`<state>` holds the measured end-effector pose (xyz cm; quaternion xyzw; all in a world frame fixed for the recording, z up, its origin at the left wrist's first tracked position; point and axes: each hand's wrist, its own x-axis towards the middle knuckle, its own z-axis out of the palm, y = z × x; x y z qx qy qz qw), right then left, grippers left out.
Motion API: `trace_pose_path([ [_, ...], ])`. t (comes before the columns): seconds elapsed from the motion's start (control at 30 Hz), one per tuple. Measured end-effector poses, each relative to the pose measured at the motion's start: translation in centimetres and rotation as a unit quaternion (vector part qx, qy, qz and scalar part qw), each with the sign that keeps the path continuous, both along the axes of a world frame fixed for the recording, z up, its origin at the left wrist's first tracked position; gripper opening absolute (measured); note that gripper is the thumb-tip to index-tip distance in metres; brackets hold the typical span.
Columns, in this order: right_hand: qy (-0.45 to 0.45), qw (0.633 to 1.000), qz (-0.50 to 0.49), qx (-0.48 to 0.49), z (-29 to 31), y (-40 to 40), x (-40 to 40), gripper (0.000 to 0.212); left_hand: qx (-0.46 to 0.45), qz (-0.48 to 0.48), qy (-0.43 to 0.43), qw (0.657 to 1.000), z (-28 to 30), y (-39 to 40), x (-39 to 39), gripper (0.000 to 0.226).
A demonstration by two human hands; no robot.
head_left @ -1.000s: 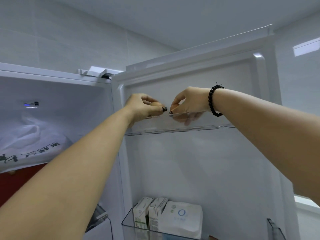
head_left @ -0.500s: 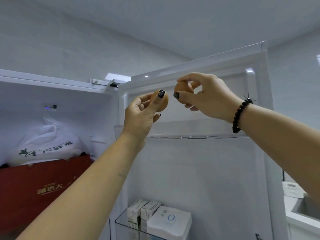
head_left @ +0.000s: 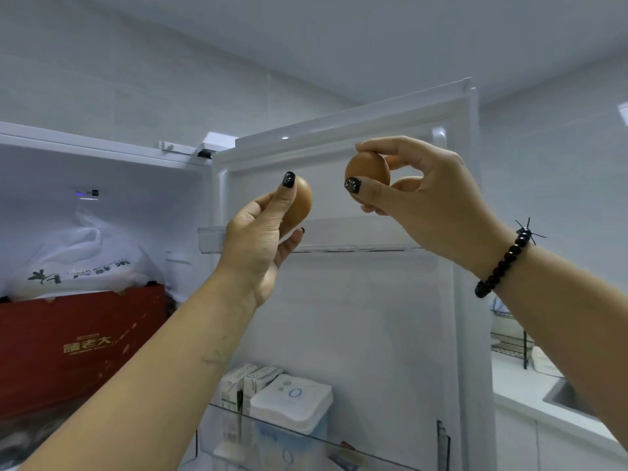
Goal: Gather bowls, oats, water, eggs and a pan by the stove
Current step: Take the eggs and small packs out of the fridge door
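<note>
- Three brown eggs: one egg (head_left: 300,202) gripped in the left hand (head_left: 258,243), two eggs (head_left: 367,176) pinched in the right hand (head_left: 431,205).
- Two cartons (head_left: 246,389) below the hands.
- One white pack (head_left: 292,401) beside them.

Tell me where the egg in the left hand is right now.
In the head view, the brown egg sits left of centre, held up in the left hand in front of the open fridge door, just above its top door shelf.

Second right-hand egg (head_left: 406,185) mostly hidden
</note>
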<state>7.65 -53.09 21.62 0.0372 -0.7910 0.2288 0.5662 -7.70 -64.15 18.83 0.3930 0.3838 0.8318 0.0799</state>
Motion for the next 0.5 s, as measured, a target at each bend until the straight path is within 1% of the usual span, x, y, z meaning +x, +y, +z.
trace_pose_path([
  [0.17, -0.003, 0.999, -0.038, -0.009, -1.1, 0.3, 2.8, 0.043, -0.014, -0.031, 0.0, 0.999, -0.6, 0.8, 2.0, 0.054],
  [0.27, 0.005, 0.998, -0.039, -0.039, -1.8, 0.8, 5.0, 0.049, -0.044, -0.061, -0.004, 0.997, -1.3, 1.3, 3.3, 0.055],
  [0.33, -0.006, 0.997, -0.049, -0.052, -2.2, 1.2, 6.1, 0.049, -0.062, -0.081, -0.01, 0.995, -2.2, 1.6, 4.2, 0.057],
  [0.4, -0.011, 0.996, -0.06, -0.065, -2.4, 1.6, 6.9, 0.047, -0.073, -0.094, -0.017, 0.993, -3.1, 1.8, 5.1, 0.059],
  [0.5, -0.017, 0.992, -0.079, -0.101, -3.6, 1.8, 8.6, 0.03, -0.114, -0.096, -0.026, 0.989, -4.7, 1.8, 6.7, 0.055],
])
